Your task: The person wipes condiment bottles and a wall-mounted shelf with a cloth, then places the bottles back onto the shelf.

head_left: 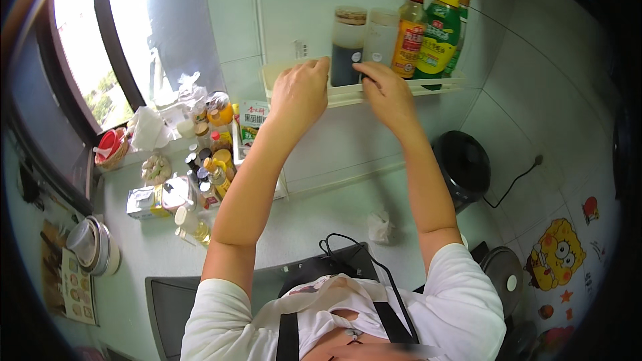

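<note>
A clear jar of dark liquid [346, 65] with a brownish lid stands upright on the white wall shelf [348, 99], between my two hands. My left hand [301, 89] is at the shelf's front, just left of this jar. Its fingers are curled, and the back of the hand hides what they hold, if anything. My right hand [386, 93] reaches over the front rail from the right. Its index fingertip overlaps the jar's right side, and its fingers are bent but apart. Close behind my right hand is a second, paler jar [381, 37].
Right of the jars stand a sauce bottle with an orange label [408, 37] and a green bottle with a yellow cap [438, 37]. Below, several seasoning bottles [212, 177] crowd the counter's left. A black rice cooker [461, 164] is at right, and a crumpled white bag [381, 227] near the middle.
</note>
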A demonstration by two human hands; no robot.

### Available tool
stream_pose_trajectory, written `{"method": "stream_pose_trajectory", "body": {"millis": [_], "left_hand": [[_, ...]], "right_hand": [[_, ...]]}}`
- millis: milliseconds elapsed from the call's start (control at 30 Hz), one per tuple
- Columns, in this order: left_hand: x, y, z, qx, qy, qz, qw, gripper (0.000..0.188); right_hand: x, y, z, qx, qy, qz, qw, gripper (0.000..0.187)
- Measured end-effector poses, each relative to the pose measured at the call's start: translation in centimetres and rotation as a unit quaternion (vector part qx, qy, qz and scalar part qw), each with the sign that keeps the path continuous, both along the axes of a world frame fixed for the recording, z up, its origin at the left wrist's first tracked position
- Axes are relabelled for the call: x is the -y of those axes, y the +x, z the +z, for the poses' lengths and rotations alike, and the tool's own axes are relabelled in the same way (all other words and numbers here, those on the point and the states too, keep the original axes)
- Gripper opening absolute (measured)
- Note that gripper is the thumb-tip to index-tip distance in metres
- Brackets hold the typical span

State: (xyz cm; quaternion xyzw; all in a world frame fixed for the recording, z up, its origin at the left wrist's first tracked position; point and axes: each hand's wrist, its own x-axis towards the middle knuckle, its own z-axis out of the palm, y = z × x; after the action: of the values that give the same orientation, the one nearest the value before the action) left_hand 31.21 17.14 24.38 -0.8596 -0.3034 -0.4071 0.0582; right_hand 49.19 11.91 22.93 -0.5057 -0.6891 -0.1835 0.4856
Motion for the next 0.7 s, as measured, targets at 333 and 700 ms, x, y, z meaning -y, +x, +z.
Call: {"method": "stream_pose_trajectory", "body": {"millis": [333,700], "left_hand": [[6.4,-13.0,-11.1,0.220,-0.028,0.061,0.973,0.018],[17.8,-28.6,-27.1,0.159,-0.303,0.375,0.861,0.018]], "right_hand": [[3.2,-8.5,-5.8,-0.081,0.045,0.168,0.981,0.019],[-3.4,-23.4,-23.3,-0.079,-0.341,0.391,0.851,0.024]]}}
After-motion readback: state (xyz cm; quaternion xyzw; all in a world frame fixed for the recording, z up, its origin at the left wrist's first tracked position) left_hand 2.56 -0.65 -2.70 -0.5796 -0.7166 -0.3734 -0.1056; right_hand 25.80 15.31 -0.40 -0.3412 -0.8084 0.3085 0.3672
